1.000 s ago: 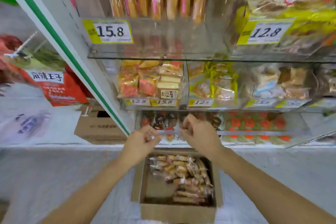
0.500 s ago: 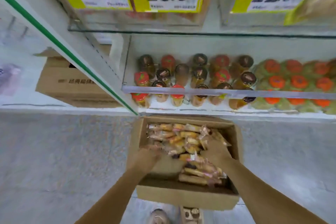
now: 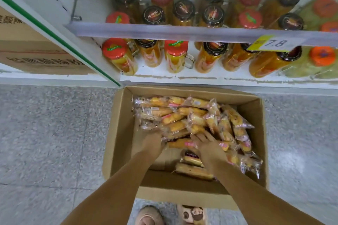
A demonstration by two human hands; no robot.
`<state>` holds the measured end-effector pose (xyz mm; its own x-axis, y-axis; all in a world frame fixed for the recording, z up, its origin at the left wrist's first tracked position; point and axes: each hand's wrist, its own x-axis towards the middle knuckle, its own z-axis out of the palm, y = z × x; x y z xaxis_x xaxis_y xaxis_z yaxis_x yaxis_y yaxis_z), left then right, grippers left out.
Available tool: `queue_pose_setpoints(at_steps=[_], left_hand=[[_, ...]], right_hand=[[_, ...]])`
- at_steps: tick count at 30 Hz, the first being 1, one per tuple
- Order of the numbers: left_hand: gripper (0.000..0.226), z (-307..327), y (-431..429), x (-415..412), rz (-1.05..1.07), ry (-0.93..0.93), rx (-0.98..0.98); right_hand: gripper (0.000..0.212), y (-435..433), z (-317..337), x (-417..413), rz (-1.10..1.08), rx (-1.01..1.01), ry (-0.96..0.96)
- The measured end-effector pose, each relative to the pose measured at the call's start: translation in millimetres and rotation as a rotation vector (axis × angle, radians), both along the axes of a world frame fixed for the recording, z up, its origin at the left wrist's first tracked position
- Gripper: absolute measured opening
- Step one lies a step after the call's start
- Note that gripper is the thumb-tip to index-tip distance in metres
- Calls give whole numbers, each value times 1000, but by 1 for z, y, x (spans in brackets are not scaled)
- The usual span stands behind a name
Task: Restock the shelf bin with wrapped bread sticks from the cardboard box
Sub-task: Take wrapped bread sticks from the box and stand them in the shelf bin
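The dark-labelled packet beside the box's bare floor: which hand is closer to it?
Right. The right hand lies just beside the dark-labelled packet, on its right; the left hand is farther off to its left.

1. A single view is taken from the person's head, above the near edge of the cardboard box [image 3: 119, 133].
2. It is turned steeply down and forward; the box is seen from close.
3. Beyond the box the bottom shelf [image 3: 201, 76] is taken in, the floor [image 3: 45, 133] to either side.
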<state>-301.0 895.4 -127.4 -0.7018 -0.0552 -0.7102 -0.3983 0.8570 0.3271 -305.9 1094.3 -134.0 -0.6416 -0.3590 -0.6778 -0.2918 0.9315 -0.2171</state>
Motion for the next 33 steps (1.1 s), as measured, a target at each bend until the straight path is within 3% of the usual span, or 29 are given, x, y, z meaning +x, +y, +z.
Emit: queue_pose_setpoints(at_steps=[3,6,13,18,21,29,33], left_hand=[[20,-14,6,0,228,-24,27],[35,-30,12,-4,454,-75,131],[55,-42,26,-21,547,-259,245],[23,-22,22,-23,584,-356,339],[9,14,6,-19,670,-489,391],[10,157,-45,-5,705,-588,414],[17,242,-69,-1,656,-519,459]], right_hand=[[53,-3,-7,0,-90,-13,-1],[48,-6,-13,-2,-34,16,84],[35,-15,-10,-15,107,194,47],[21,-8,15,-25,139,306,-25],[22,2,47,-29,23,289,-70],[29,35,173,-14,-358,112,-202],[25,41,251,-3,-791,-137,-370]])
